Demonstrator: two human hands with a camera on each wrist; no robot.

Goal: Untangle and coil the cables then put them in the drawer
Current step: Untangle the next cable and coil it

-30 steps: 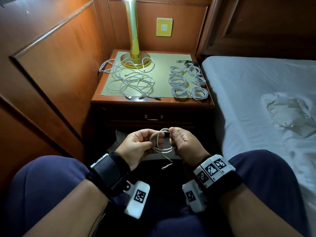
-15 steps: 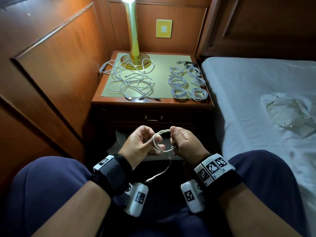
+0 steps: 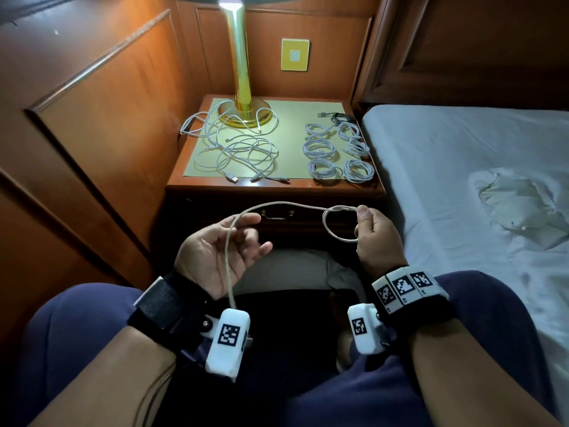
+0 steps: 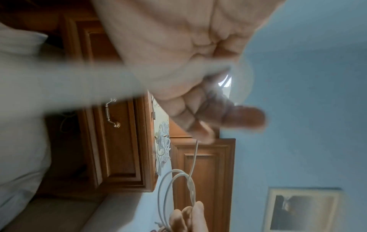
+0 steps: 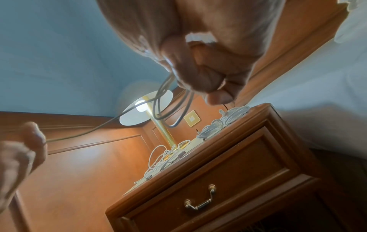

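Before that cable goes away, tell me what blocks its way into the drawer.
The wooden nightstand drawer is shut, its brass handle untouched. The white cable is only partly coiled, pinched in the right hand and draped over the left hand.

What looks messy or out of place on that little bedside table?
The loose white cables sprawl tangled across the left of the nightstand, one strand looping around the lamp base. The coiled bundles on the right look tidy. The drawer is shut.

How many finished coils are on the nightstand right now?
6 white coils on the right: left column; right column. A dark cable lies behind them.
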